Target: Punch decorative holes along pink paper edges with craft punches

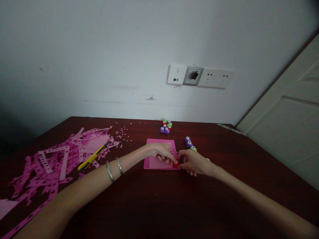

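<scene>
A small red paper punch (175, 163) with a white button sits at the right edge of a pink sheet (146, 162). My left hand (161, 152) reaches across the sheet with curled fingers, its fingertips on the punch. From the right, my right hand (195, 161) pinches the side of the same punch between thumb and index finger. A lighter pink panel (156, 162) lies on the sheet, partly hidden under my left hand. Just beyond my right hand stand purple and green punches (188, 144) in a short row.
Several purple, green and red punches (166, 127) cluster near the wall. On the left lie a heap of punched pink paper strips (57, 159), a yellow utility knife (91, 158) and scattered paper bits (122, 132). Wall sockets (215, 78) sit above the dark wooden table (159, 205).
</scene>
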`<state>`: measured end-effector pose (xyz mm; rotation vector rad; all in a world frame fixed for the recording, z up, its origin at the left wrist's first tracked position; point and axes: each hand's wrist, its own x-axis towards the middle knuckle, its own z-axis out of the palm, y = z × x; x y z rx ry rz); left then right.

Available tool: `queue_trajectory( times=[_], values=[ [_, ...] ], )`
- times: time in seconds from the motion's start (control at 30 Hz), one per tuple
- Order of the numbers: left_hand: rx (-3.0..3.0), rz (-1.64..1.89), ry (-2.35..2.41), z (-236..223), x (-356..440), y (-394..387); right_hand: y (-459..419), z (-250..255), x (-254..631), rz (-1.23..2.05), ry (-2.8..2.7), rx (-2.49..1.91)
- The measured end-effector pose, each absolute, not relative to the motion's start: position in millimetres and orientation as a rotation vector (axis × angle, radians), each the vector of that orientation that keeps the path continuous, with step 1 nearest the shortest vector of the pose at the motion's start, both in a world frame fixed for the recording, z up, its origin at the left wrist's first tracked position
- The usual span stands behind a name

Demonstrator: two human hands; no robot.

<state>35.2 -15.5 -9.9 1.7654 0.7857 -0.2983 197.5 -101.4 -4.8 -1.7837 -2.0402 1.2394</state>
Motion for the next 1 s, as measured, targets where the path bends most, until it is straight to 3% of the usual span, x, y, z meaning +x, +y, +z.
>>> queue_trajectory(
  times=[0.53, 0.77, 1.0],
  values=[
    [1.77, -0.235, 0.743, 9.1, 23.4, -19.1, -104.0, -9.4, 199.2, 1.232, -2.018, -1.765],
    [2.311, 0.258, 0.699, 11.9, 4.9, -11.6, -107.9, -6.8, 199.4, 1.224, -2.016, -1.76],
    [2.5, 0.041, 0.694, 5.5, -8.4, -23.8, -108.4, -9.1, 201.0, 1.163, -2.044, -1.718]
  ],
)
